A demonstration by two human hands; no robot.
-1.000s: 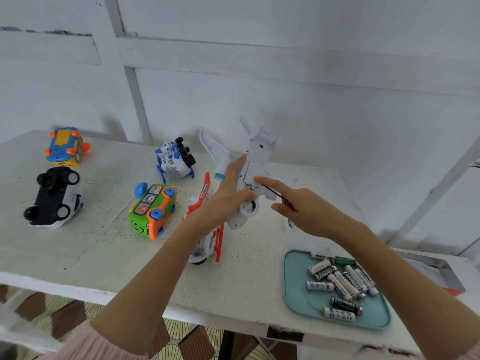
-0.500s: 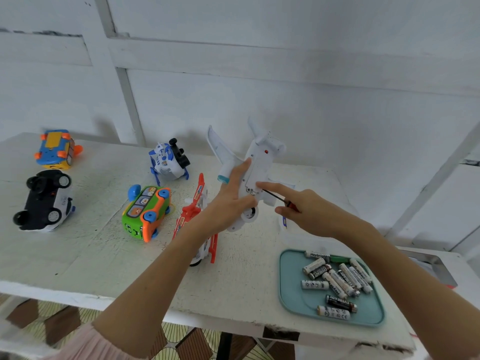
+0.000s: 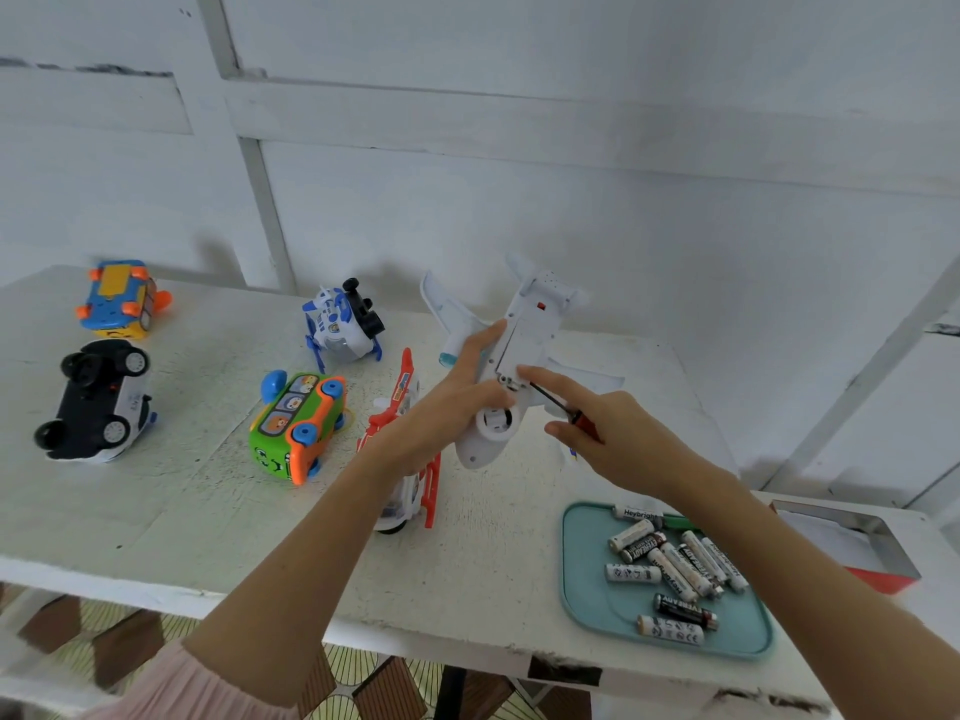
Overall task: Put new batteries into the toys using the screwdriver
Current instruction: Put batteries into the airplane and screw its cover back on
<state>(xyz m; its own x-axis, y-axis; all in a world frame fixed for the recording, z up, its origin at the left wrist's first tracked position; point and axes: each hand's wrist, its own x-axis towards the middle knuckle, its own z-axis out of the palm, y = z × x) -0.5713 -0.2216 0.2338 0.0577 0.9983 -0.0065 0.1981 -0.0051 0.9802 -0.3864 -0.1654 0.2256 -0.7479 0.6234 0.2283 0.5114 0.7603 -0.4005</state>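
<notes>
Altogether six toys (image 3: pixel 296 426), about eleven batteries (image 3: pixel 675 569), one screwdriver (image 3: pixel 558 407), two hands (image 3: pixel 441 413).

white table (image 3: pixel 156 522) bears five toy vehicles (image 3: pixel 296 426) and a teal battery tray (image 3: pixel 587 589).

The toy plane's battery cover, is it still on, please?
On: the toy plane's flat battery cover lies flush, with the screwdriver tip at its edge.

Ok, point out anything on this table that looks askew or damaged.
The black-and-white toy car and the blue-and-yellow toy car lie wheels-up, the green-and-orange toy bus on its side. The white table's front edge is chipped dark. Loose batteries lie jumbled on the teal tray.
</notes>
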